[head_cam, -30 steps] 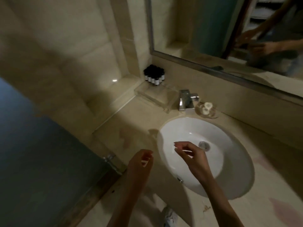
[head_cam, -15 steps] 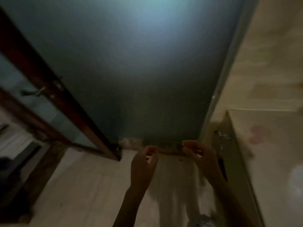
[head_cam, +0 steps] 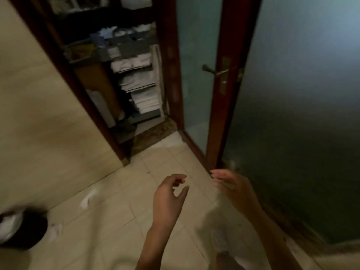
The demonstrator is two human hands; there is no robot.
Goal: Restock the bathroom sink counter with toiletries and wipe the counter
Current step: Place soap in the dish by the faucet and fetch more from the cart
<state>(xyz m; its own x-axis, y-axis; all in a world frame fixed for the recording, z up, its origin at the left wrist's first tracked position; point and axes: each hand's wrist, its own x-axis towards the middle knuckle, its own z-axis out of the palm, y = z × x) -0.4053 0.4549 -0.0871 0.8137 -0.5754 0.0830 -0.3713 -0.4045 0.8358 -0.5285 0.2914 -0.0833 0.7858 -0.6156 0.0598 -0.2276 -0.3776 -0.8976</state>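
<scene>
My left hand [head_cam: 169, 197] hangs in front of me over the tiled floor, fingers loosely curled and empty. My right hand [head_cam: 233, 187] is beside it near the door frame, fingers relaxed, holding nothing. Through the doorway stands a supply cart [head_cam: 136, 78] with folded white towels on its shelves and grey bins of small items on top. The sink and counter are out of view.
A frosted glass door [head_cam: 302, 114] with a red wooden frame and a metal lever handle [head_cam: 216, 72] stands open on the right. A dark waste bin with a white liner [head_cam: 17, 228] sits at lower left, with white scraps [head_cam: 87, 199] on the floor nearby.
My view has swung left from the sink, past the glass door, to the doorway and supply cart. Both hands stay raised in front of me, empty.
</scene>
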